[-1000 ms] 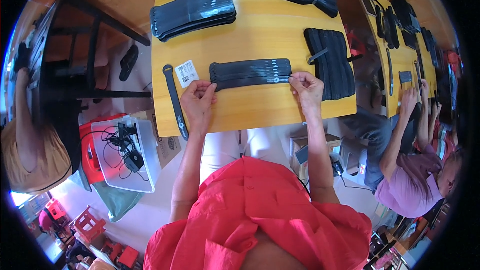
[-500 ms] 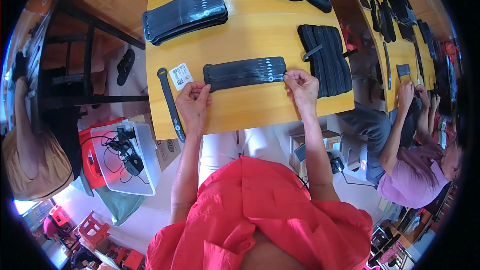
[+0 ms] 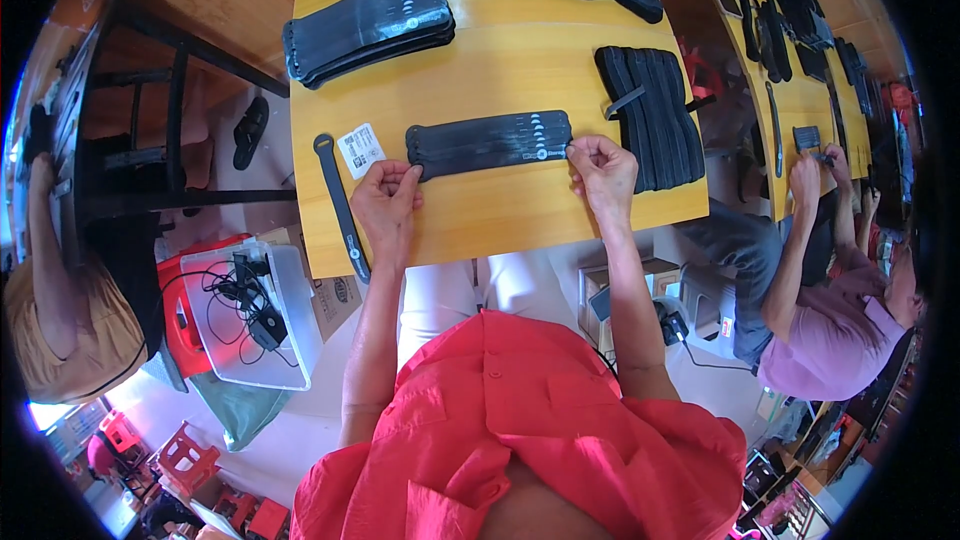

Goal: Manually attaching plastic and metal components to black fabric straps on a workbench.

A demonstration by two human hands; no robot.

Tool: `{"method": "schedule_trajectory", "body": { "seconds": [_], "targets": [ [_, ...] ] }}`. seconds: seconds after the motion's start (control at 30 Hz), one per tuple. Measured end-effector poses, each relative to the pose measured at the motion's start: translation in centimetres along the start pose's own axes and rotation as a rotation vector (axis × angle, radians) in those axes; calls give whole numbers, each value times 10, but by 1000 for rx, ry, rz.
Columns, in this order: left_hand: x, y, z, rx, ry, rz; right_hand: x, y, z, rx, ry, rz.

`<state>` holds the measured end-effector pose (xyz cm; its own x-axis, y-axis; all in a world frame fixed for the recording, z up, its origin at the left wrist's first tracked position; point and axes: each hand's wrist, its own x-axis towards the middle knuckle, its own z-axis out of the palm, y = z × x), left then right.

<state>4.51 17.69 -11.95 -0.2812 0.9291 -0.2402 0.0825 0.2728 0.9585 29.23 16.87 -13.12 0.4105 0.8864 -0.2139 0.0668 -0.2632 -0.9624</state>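
Both hands are set at opposite ends of a flat row of black strips [image 3: 488,143] lying across the yellow table [image 3: 500,60]. The left hand [image 3: 388,202] is curled with its fingertips pressed against the row's left end; the right hand [image 3: 603,172] is pinched on the right end, thumb and forefinger closed on the outermost strip. Held from both ends in this way, the overlapped strips are kept squared and aligned, which is judged to be the reason for the symmetrical grip.

A small white label card [image 3: 361,150] lies just beside the left end of the row, and a single black strap [image 3: 340,208] is laid along the table's left edge, reaching the near edge. A fanned stack of strips [image 3: 367,26] rests farther back on the left, and a banded bundle [image 3: 652,115] lies near the right hand, close to the right edge.

Bare tabletop is left between the row and the near edge, and a wider bare band behind it. A neighbouring person's hand [image 3: 805,172] is occupied at a separate table [image 3: 790,100] to the right, well apart.
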Motion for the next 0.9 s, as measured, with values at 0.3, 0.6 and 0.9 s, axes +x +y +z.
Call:
{"method": "schedule_trajectory", "body": {
  "seconds": [0.3, 0.6, 0.9],
  "targets": [
    [0, -3, 1, 16, 9, 27, -2, -5, 2, -74, 18, -3],
    [1, -11, 1, 58, 39, 106, -2, -6, 5, -125, 37, -49],
    [1, -9, -2, 107, 8, 143, 2, -4, 4, -200, 51, -98]
  ]
}}
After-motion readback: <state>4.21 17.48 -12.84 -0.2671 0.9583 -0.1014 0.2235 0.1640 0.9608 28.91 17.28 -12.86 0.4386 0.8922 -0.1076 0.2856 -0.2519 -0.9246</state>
